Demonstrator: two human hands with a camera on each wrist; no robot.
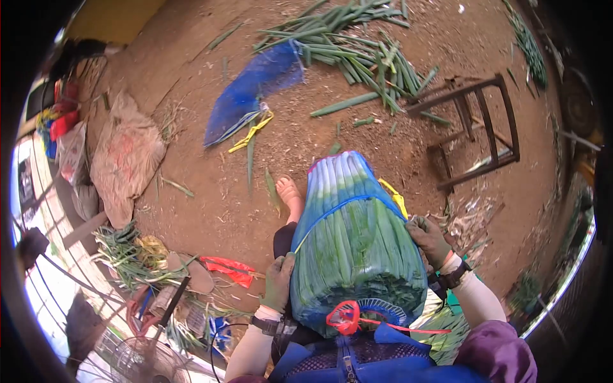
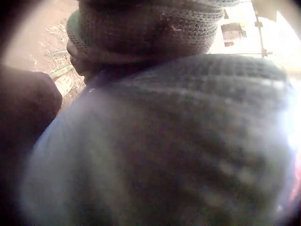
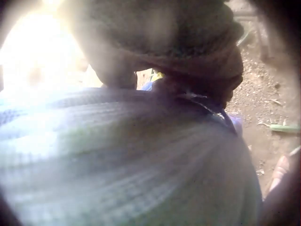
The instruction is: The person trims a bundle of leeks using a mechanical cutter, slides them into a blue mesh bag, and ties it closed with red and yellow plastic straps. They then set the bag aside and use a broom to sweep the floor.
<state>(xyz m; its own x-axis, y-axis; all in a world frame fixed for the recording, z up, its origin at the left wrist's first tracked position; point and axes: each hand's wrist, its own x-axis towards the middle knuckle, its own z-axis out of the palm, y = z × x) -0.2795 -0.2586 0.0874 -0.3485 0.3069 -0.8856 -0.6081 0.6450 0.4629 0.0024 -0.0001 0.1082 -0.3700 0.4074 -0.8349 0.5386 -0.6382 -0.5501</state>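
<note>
A large bundle of green-and-white leeks (image 1: pixel 357 246) in blue netting stands against the person's front, white ends pointing away. Across it runs a blue cord (image 1: pixel 348 200). Gloved, the left hand (image 1: pixel 278 282) grips the netting at the bundle's left side, beside a thin yellow strand. On the other side the right hand (image 1: pixel 429 241) pinches the net's edge where the cord ends, near a yellow strap (image 1: pixel 394 196). Curled fingers (image 2: pixel 146 33) appear above the blurred bundle in the left wrist view. Fingers (image 3: pixel 164 42) also curl over its edge in the right wrist view.
Loose leeks (image 1: pixel 357 54) and an empty blue net (image 1: pixel 255 83) lie on the dirt ahead. A dark metal frame (image 1: pixel 491 121) stands at right. Sacking (image 1: pixel 128 153), a red strip (image 1: pixel 230 269) and a fan (image 1: pixel 150 364) are at left. A bare foot (image 1: pixel 290 195) is beside the bundle.
</note>
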